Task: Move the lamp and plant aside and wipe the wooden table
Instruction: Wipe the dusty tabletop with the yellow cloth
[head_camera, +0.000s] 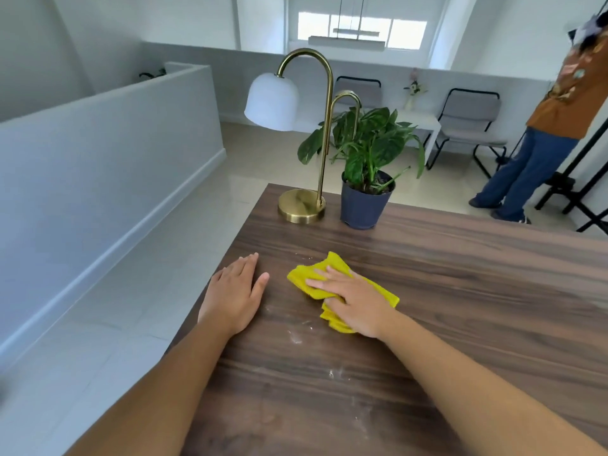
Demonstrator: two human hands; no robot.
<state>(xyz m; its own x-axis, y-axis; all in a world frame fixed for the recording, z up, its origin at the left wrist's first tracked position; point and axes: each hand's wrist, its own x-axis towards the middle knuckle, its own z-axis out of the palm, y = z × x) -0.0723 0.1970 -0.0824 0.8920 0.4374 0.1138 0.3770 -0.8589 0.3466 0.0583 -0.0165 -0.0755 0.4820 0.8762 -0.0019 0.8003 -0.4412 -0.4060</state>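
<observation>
A brass lamp (301,205) with a white shade stands at the far left corner of the dark wooden table (460,291). Right beside it is a green plant in a dark blue pot (363,205). My right hand (353,299) presses flat on a folded yellow cloth (316,278) in the middle of the table. My left hand (235,291) rests flat on the wood near the left edge, fingers straight. Whitish dust smudges (296,337) lie on the wood between and in front of my hands.
A white half wall (98,153) runs along the left, with tiled floor between it and the table. Beyond the table stand grey chairs (467,126) and a small white table. A person in an orange top and jeans (539,136) stands at the far right.
</observation>
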